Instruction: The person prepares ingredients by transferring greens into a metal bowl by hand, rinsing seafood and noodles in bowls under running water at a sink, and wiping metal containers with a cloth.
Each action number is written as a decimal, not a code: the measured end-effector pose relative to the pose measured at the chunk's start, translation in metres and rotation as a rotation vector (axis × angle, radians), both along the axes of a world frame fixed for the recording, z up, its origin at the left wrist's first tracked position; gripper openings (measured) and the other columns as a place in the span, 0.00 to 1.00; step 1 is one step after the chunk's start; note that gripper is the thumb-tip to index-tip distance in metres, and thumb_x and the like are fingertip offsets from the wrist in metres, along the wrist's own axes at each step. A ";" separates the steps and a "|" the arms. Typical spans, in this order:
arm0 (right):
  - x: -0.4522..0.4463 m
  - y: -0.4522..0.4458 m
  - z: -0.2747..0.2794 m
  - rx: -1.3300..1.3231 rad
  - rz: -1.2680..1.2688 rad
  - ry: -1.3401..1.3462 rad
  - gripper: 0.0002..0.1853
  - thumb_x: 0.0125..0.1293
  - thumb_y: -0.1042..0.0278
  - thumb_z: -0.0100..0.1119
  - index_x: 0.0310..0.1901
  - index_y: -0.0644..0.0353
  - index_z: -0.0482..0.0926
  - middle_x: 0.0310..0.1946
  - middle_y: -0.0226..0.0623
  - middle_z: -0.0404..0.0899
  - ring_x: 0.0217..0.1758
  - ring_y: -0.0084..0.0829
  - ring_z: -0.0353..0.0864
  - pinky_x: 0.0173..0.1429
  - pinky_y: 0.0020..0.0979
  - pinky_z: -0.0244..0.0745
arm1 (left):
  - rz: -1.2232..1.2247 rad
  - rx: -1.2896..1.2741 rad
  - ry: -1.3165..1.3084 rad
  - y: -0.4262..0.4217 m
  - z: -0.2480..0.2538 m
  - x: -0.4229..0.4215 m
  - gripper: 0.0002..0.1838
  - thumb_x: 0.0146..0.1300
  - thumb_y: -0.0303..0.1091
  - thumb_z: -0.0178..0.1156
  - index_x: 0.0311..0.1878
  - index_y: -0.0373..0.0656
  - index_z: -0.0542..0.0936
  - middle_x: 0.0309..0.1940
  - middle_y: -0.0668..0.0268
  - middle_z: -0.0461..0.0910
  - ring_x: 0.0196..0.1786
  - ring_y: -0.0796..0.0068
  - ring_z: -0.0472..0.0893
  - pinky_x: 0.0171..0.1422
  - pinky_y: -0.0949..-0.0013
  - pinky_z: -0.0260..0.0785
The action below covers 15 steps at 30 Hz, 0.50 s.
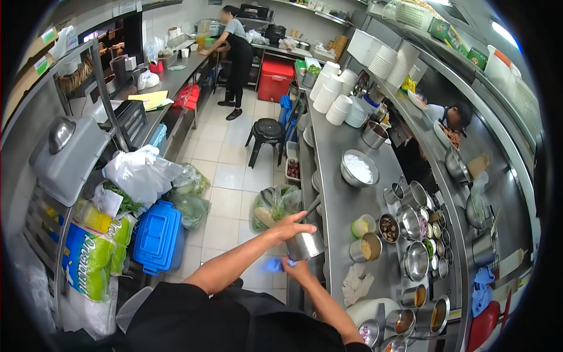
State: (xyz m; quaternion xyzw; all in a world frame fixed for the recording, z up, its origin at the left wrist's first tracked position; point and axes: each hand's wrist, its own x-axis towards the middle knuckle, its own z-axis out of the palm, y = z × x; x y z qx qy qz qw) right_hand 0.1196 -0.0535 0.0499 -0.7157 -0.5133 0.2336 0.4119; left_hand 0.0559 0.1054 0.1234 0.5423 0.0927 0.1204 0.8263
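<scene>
My left hand (288, 228) is closed around the upper part of a shiny metal pot (304, 246), held tilted over the aisle beside the counter. A dark, long handle (314, 205) rises past my fingers; I cannot tell whether it belongs to the pot or to a separate utensil. Just below the pot, my right hand (298, 270) is closed on a blue cloth (273, 265), blurred by motion. Whether the cloth touches the pot is unclear. Under my hands, a bag of green vegetables (275, 205) lies on the floor.
Right, the steel counter (328, 205) bears a bowl of white stuff (359, 168), stacked white containers (330, 91) and several ingredient pots. A blue bin (158, 237) and rice bags (88, 258) stand left. Ahead are a black stool (267, 132) and a co-worker (237, 56); another person (451, 117) is behind the shelf.
</scene>
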 end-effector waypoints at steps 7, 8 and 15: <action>0.039 0.015 -0.007 0.112 0.002 -0.213 0.15 0.50 0.78 0.61 0.42 0.64 0.76 0.39 0.50 0.78 0.44 0.49 0.78 0.48 0.43 0.71 | 0.624 0.681 0.206 -0.028 0.004 -0.005 0.55 0.45 0.65 0.66 0.68 0.36 0.59 0.65 0.41 0.59 0.69 0.52 0.60 0.71 0.60 0.54; 0.037 0.017 -0.006 0.065 0.085 -0.346 0.17 0.47 0.78 0.60 0.42 0.63 0.76 0.40 0.54 0.77 0.45 0.53 0.76 0.49 0.47 0.70 | 0.617 0.685 0.209 -0.030 -0.001 -0.007 0.55 0.45 0.65 0.66 0.68 0.36 0.59 0.65 0.41 0.59 0.69 0.52 0.60 0.71 0.60 0.54; 0.006 0.001 0.064 0.194 0.154 -0.480 0.14 0.46 0.67 0.71 0.34 0.60 0.80 0.33 0.44 0.81 0.42 0.48 0.79 0.50 0.44 0.71 | 0.131 -0.480 0.469 0.000 -0.122 -0.021 0.20 0.66 0.35 0.48 0.61 0.42 0.69 0.56 0.54 0.72 0.56 0.52 0.75 0.54 0.40 0.68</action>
